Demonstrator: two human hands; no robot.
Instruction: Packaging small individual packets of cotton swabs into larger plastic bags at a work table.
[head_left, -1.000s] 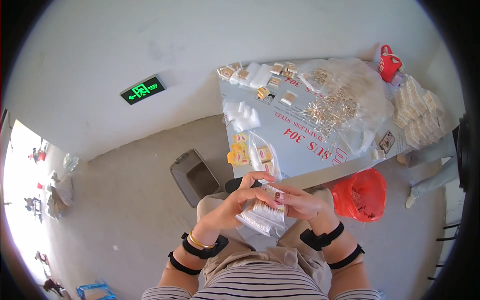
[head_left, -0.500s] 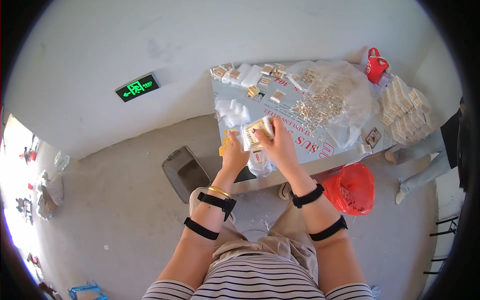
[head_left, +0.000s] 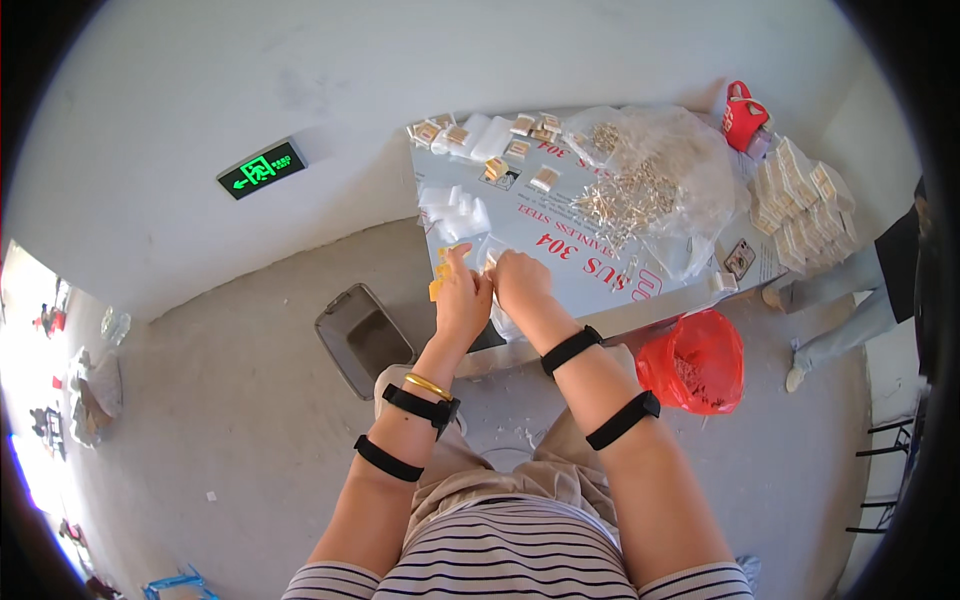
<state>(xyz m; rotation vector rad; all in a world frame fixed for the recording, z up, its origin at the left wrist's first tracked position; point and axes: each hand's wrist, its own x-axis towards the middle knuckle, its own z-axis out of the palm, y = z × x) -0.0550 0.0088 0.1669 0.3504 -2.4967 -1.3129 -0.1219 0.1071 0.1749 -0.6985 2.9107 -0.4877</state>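
Over the table's near left part, both of my hands are close together on a clear plastic bag of cotton swabs point(head_left: 490, 248). Most of the bag is hidden behind my fingers; only a strip of clear film shows. My left hand point(head_left: 463, 297) is closed on its left side, thumb toward the right hand. My right hand point(head_left: 523, 284) is a fist against the bag's right side, knuckles up. Yellow paper pieces point(head_left: 437, 288) lie by my left fingers. Just beyond are empty clear bags point(head_left: 455, 217). A heap of loose cotton swabs point(head_left: 630, 205) spreads farther right.
Packed swabs point(head_left: 430, 132) line the table's point(head_left: 535, 210) far left edge; stacked packs point(head_left: 805, 200) stand right. A phone point(head_left: 740, 258) lies near the right edge. On the floor are a grey bin point(head_left: 362, 340) and a red bag-lined bin point(head_left: 695, 365). A person's legs point(head_left: 840, 320) show right.
My right hand has turned over and closed into a fist beside the left. The swab bag, plainly visible earlier, is now mostly covered. The whole view has shifted slightly.
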